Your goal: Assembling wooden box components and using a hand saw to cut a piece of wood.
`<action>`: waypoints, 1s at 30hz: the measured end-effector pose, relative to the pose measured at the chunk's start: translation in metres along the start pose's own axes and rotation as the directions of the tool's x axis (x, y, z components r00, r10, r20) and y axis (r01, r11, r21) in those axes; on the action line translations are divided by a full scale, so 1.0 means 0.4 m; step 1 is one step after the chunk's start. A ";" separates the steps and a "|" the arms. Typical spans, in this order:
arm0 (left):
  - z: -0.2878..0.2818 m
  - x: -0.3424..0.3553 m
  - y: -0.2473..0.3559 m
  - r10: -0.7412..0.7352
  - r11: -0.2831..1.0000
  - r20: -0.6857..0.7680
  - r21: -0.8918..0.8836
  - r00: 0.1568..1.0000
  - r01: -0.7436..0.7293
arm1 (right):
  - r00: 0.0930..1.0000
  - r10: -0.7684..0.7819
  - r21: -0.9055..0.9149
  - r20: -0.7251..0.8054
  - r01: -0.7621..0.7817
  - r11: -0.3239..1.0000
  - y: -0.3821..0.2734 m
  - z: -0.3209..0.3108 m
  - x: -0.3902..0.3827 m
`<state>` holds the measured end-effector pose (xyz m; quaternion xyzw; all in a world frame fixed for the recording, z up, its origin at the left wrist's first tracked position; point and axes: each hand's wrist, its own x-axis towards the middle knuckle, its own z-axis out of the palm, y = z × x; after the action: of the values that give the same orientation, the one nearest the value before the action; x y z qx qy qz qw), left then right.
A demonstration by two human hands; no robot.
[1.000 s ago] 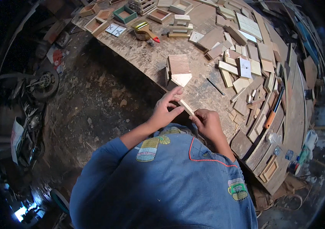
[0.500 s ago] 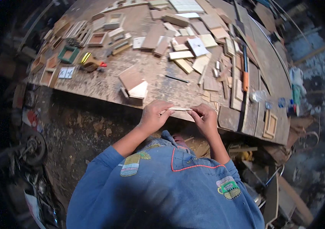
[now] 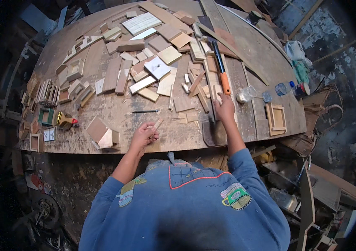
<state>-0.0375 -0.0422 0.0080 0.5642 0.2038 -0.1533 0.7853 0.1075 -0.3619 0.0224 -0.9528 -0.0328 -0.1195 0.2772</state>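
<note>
My left hand (image 3: 143, 136) is over the near edge of the workbench, its fingers closed on a small thin wooden strip (image 3: 158, 124). Farther right, my right hand (image 3: 225, 108) reaches over the bench, just below the orange handle of a long dark-shafted tool (image 3: 225, 83). Its fingertips are bent down at a pale wooden piece (image 3: 217, 89); whether they grip it is hard to make out. A black pencil-like stick (image 3: 145, 111) lies beyond my left hand. To its left stands a stack of wooden blocks (image 3: 98, 129).
Wooden offcuts (image 3: 147, 93) cover the middle of the bench (image 3: 115, 109). Small wooden frames (image 3: 75, 69), a paintbrush (image 3: 65, 120) and a green box (image 3: 45, 116) are at the left. A clear jar (image 3: 246, 94), plastic bottle (image 3: 281, 88) and wooden frame (image 3: 276, 119) sit at the right.
My hands, which were together holding a thin strip, have moved apart. The right has reached forward and right to the pieces by the orange handle; the left keeps a strip. The view has shifted.
</note>
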 end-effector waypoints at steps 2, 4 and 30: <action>0.010 0.015 0.024 -0.065 0.982 -0.008 -0.178 0.998 0.063 | 0.999 -0.032 -0.058 -0.037 0.030 0.998 0.041 0.002 0.078; 0.038 0.031 0.051 -0.053 0.968 -0.010 -0.247 0.999 0.049 | 0.980 -0.124 -0.224 -0.156 0.088 0.971 0.057 0.014 0.169; -0.045 0.027 0.026 0.000 0.736 0.219 -0.661 0.976 0.148 | 0.773 -0.171 0.792 0.611 -0.593 0.145 -0.125 -0.116 -0.046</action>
<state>-0.0257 -0.0221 0.0061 0.2148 0.1858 -0.1577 0.9458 0.0735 -0.3445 0.0819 -0.5262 -0.0374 0.2664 0.8067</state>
